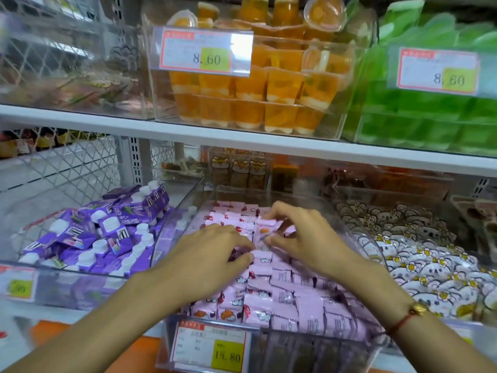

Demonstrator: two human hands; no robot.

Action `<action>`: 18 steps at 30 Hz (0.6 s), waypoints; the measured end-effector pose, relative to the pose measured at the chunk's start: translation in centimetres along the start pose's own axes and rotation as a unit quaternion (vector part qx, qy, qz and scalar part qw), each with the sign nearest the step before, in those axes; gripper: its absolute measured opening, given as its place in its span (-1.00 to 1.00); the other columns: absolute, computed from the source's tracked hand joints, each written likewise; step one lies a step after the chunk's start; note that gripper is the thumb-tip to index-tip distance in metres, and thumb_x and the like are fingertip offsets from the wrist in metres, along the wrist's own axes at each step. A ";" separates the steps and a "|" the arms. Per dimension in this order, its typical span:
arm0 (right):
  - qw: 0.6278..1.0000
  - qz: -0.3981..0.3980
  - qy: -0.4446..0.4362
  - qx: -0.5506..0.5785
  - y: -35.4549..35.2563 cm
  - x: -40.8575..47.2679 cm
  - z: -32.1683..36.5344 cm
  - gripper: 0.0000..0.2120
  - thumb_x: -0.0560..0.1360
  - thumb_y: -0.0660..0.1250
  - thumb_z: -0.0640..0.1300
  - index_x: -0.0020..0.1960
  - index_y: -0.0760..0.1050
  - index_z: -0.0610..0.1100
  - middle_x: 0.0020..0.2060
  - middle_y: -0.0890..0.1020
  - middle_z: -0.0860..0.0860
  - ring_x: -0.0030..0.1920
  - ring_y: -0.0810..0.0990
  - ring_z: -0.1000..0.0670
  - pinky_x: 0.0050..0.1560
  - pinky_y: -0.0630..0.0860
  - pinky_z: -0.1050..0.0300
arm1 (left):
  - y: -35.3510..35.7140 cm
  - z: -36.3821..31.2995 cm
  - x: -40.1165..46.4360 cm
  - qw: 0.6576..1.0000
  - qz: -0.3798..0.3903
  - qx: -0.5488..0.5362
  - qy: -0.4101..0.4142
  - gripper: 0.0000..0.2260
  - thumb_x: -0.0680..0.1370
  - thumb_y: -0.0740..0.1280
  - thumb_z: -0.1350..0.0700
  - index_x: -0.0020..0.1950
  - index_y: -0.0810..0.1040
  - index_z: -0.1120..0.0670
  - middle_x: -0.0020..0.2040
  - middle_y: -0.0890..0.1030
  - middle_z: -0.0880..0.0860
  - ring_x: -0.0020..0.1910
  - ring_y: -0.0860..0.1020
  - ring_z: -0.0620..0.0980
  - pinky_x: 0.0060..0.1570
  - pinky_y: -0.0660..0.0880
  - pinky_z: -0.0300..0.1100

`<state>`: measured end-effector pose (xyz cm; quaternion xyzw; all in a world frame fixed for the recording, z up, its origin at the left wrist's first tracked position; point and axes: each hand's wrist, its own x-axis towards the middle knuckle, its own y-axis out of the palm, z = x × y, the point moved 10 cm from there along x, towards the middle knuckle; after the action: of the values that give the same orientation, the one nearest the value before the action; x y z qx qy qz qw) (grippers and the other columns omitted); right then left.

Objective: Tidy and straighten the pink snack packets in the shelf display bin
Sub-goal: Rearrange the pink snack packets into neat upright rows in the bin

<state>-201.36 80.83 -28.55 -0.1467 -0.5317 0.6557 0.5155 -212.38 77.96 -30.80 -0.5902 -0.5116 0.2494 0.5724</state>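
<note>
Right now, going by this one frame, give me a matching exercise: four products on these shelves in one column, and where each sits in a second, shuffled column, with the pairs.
Things:
1. pink snack packets
2. purple cartons
3. orange jelly cups
4. green jelly cups

Places:
A. upper shelf, far right bin
B. lower shelf, bin under both hands
C. upper shelf, middle bin
D. lower shelf, bin left of the hands

Pairs: 1-B, 2-D, 3-C, 4-A

The left hand and right hand both work among the pink packets.
</note>
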 end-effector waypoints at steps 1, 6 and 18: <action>0.999 0.015 0.001 -0.042 0.9 0.1 -0.1 -0.78 0.50 0.37 -0.07 0.14 0.52 0.00 0.06 0.59 0.01 0.03 0.55 -0.04 0.02 0.51 0.05 | -0.1 0.0 0.0 1.000 -0.007 -0.005 -0.002 -0.72 0.58 0.14 -0.17 0.22 0.50 -0.17 0.11 0.53 -0.15 0.15 0.45 -0.10 0.08 0.45 -0.11; 0.990 0.125 0.056 0.012 3.8 0.1 -2.0 -0.66 0.59 0.18 -0.18 0.35 0.46 -0.03 0.02 0.43 -0.01 0.13 0.46 -0.07 0.16 0.39 0.11 | 0.3 0.8 0.3 0.999 -0.017 -0.018 -0.029 -0.71 0.57 0.18 -0.16 0.27 0.41 -0.18 0.28 0.48 -0.17 0.24 0.43 -0.10 0.07 0.44 -0.13; 0.996 -0.017 0.084 0.015 -0.8 -1.4 -3.4 -0.62 0.58 0.06 -0.32 0.23 0.53 -0.08 0.23 0.55 -0.03 0.09 0.57 0.05 0.03 0.45 0.24 | 3.2 0.2 1.9 0.994 0.095 0.034 0.030 -0.63 0.63 0.00 -0.04 0.38 0.42 -0.11 0.40 0.40 -0.16 0.28 0.29 -0.07 0.26 0.26 -0.09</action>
<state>-197.86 81.40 -29.71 -0.1849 -0.4789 0.6403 0.5714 -210.90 80.34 -33.23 -0.6234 -0.4268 0.3021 0.5813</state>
